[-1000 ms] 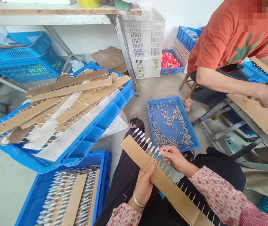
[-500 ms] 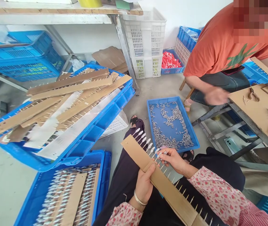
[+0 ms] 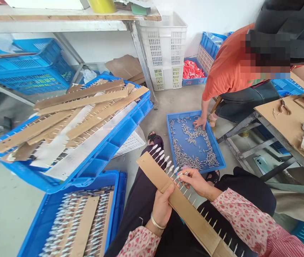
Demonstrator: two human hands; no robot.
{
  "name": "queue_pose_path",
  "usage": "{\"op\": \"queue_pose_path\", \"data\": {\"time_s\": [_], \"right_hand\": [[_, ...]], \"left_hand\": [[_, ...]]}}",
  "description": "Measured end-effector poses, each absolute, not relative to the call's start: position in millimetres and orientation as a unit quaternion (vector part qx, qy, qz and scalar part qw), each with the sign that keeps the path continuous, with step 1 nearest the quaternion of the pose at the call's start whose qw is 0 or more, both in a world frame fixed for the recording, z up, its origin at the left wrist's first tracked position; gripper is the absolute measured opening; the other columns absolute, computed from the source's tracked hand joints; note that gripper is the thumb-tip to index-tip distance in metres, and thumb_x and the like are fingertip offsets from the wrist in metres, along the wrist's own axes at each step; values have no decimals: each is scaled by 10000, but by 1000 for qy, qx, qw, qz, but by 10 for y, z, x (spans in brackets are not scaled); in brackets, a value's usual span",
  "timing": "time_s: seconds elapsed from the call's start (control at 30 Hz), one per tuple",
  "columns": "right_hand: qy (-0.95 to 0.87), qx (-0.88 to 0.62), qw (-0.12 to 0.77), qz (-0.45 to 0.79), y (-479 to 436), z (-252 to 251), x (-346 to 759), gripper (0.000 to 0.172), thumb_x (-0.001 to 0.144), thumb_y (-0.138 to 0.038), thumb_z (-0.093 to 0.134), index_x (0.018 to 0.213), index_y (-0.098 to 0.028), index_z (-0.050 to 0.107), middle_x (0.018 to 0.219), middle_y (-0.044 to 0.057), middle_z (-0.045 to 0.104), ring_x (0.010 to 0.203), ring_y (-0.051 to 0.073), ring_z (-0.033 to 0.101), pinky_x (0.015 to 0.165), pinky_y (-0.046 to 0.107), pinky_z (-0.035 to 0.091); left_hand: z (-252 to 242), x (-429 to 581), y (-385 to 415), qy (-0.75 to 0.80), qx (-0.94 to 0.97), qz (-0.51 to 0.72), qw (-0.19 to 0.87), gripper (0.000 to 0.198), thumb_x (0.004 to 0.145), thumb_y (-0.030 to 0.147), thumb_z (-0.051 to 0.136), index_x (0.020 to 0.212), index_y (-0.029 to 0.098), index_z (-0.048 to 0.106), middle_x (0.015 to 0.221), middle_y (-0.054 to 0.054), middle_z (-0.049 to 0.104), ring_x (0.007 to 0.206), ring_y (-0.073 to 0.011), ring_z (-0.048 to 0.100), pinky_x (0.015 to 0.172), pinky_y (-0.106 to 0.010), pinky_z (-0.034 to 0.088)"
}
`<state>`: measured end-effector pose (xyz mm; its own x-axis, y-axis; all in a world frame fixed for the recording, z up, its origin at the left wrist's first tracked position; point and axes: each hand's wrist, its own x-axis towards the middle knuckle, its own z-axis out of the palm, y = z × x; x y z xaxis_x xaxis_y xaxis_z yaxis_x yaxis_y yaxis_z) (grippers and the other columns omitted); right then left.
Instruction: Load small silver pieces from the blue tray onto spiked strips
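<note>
My left hand point(image 3: 163, 204) is closed around a long cardboard strip point(image 3: 185, 208) held slantwise over my lap. Thin pointed sticks point(image 3: 206, 215) stand out along its far edge. Small white leaf-shaped pieces point(image 3: 161, 157) cap the sticks at the upper end, while those lower down are bare. My right hand point(image 3: 194, 181) pinches a grey-white leaf-shaped piece point(image 3: 186, 175) at a stick close to my left fingers. Its fingertips partly hide that piece.
A shallow blue tray point(image 3: 171, 141) with scattered small grey pieces lies on the floor, a co-worker's hand point(image 3: 200, 122) in it. At left, a blue crate point(image 3: 138, 119) holds stick-lined strips above another blue crate point(image 3: 121, 200) of capped strips. A work table point(image 3: 277, 110) stands right.
The co-worker has bent forward, and that person's hand has gone from beside the table down into the blue tray. My hands stay almost in place on the strip.
</note>
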<state>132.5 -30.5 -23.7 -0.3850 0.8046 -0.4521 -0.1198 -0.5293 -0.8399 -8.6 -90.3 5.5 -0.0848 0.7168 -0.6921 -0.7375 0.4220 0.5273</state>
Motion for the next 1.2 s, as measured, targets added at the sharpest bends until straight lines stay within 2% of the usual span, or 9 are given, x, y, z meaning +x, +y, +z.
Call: {"op": "queue_pose_path", "data": {"time_s": [0.23,0.33,0.43,0.53,0.7,0.87,1.07,1.2], "right_hand": [[-396,-454,318,732,-276,-174,1287,288,709,-434,724,851,-185,701,705,15,653,521,102,510,410,192,340],[-401,-455,316,730,-269,-140,1285,290,706,-440,727,844,-186,702,665,4,622,534,106,516,417,193,336],[-393,-460,302,737,-264,-121,1299,317,701,-452,727,860,-179,692,707,14,631,544,104,516,413,193,323],[-333,-462,301,765,-245,-113,1337,354,729,-481,682,926,-189,644,769,17,638,536,100,516,389,186,311],[-313,-468,327,759,-195,-91,1446,345,748,-470,661,938,-207,542,710,-13,626,500,94,501,365,170,296],[-310,-437,313,784,-150,-51,1517,313,763,-451,667,908,-189,575,751,18,667,458,72,462,357,170,254],[-286,-405,308,812,-119,28,1511,262,752,-399,688,878,-179,623,833,43,665,499,67,454,378,176,245],[-279,-411,312,810,-114,29,1497,269,712,-350,733,885,-194,598,694,-15,604,474,68,438,355,172,215]], "left_hand": [[40,-76,-913,494,6,539,682,324,601,256,821,892,166,713,782,-43,729,716,-184,659,689,-287,500],[35,-80,-961,477,26,528,702,327,616,273,810,913,174,715,831,-59,735,738,-201,661,709,-305,502],[38,-91,-1005,471,39,512,718,326,605,259,817,903,165,724,872,-76,735,797,-225,666,768,-329,503],[48,-103,-1011,476,42,511,715,309,609,249,818,892,163,729,891,-78,731,861,-238,662,800,-327,499],[70,-122,-964,475,51,519,709,291,641,267,800,905,173,725,907,-71,726,897,-243,655,792,-322,503],[69,-133,-924,478,49,523,704,322,619,282,813,909,176,720,914,-76,726,930,-266,653,812,-348,502],[33,-133,-929,476,38,527,703,333,624,282,809,924,173,718,928,-86,727,947,-273,651,802,-353,511],[32,-129,-929,468,31,530,707,312,640,267,801,925,171,717,921,-78,722,924,-254,652,789,-343,518]]}}
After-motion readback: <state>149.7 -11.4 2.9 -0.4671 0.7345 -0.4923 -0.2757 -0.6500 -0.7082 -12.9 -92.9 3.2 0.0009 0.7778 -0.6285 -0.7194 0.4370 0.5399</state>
